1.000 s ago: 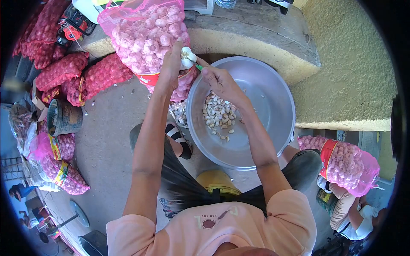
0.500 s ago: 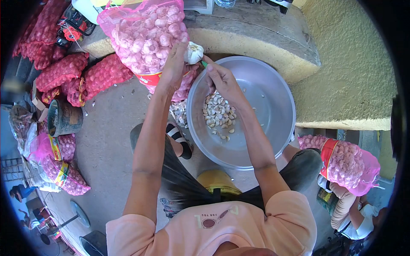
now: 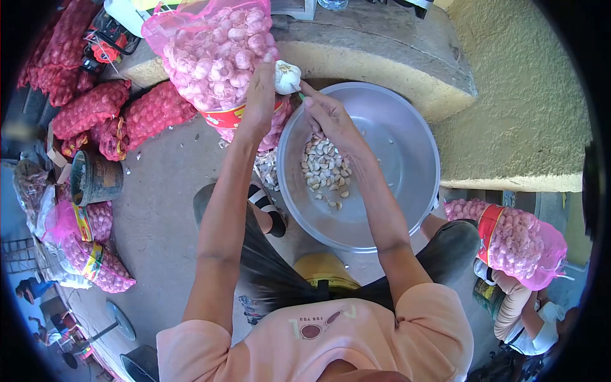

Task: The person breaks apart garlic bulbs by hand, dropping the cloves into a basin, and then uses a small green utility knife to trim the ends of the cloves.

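The left hand (image 3: 259, 102) is closed around a white garlic bulb (image 3: 286, 76), holding it up over the far left rim of a wide metal basin (image 3: 398, 165). The right hand (image 3: 328, 118) pinches a small green-handled tool (image 3: 299, 95), its tip touching the bulb's underside. A heap of loose cloves (image 3: 324, 167) lies inside the basin, below the right hand. Just behind the bulb stands a pink mesh sack of garlic (image 3: 216, 54).

White garlic bulb (image 3: 287, 77) in fingers, above metal basin (image 3: 407, 159) rim w/ cloves (image 3: 325, 165).
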